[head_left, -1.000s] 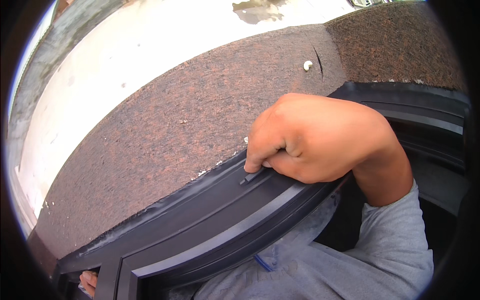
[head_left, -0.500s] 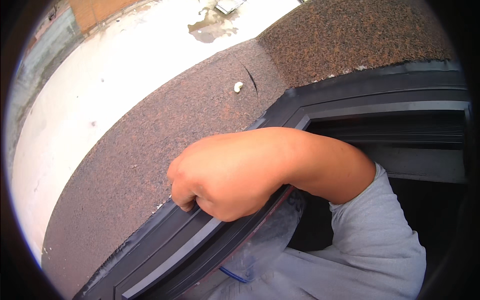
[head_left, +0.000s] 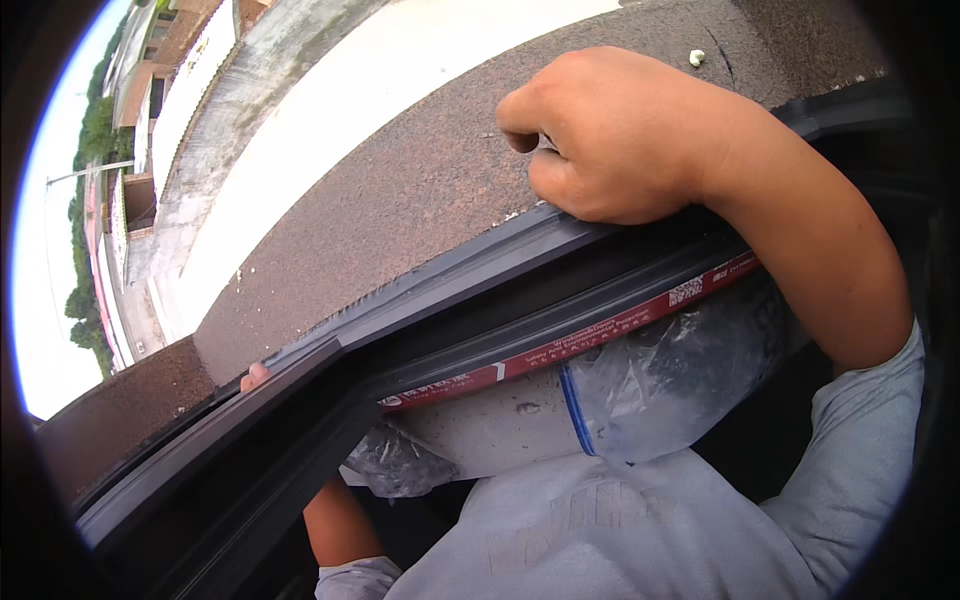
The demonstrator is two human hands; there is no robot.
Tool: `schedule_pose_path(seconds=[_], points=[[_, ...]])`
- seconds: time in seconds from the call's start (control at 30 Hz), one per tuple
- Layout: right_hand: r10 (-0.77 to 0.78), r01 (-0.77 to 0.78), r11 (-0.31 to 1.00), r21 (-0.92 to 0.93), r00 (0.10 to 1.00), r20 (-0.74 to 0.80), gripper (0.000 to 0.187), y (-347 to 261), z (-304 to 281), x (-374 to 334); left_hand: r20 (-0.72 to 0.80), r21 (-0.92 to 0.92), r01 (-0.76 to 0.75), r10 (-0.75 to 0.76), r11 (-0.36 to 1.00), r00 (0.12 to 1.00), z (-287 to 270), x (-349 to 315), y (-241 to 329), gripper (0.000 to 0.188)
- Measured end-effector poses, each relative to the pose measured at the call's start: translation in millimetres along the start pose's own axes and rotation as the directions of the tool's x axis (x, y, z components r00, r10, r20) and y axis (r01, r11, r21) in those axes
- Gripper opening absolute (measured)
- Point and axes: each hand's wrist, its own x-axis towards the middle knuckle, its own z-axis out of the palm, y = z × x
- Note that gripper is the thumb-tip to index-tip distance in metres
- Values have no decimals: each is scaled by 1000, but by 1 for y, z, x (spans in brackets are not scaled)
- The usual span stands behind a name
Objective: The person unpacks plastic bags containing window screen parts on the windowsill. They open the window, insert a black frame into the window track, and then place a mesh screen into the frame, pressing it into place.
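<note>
My right hand (head_left: 615, 140) is closed, its fingers curled over the inner edge of the brown speckled stone ledge (head_left: 400, 210), beside the dark window frame (head_left: 450, 275). A small pale bit shows between thumb and forefinger, too small to name. Only the fingertips of my left hand (head_left: 255, 377) show, hooked over the frame's outer edge at the left. The rest of that hand is hidden behind the frame; its forearm (head_left: 340, 525) shows below. A red printed strip (head_left: 570, 345) runs along the lower frame, with clear plastic film (head_left: 680, 370) hanging under it.
A small white lump (head_left: 697, 58) lies on the ledge past my right hand. Beyond the ledge are bright pale ground (head_left: 330, 110), a concrete strip (head_left: 245, 95), brick buildings (head_left: 140, 200) and trees (head_left: 85, 300). A blue band (head_left: 577, 410) crosses the film by my shirt.
The view has swung left, bringing in the frame corner, red strip, buildings and my left fingertips and forearm. My right hand appears higher and farther right in the picture, still curled.
</note>
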Motion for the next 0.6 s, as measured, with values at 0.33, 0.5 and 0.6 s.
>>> schedule_pose_path(seconds=[0.33,0.5,0.6], points=[[-54,59,998,36,991,-125,33,-123,11,-6,-12,-339,320,-344,885,939,70,-63,-6,46],[183,-202,978,-52,950,-253,42,-161,54,-3,626,-777,337,-710,-532,322,50,-16,-12,33],[97,-238,953,-189,828,-553,31,-152,72,-10,911,-302,-167,-335,-939,240,3,-12,-50,47]])
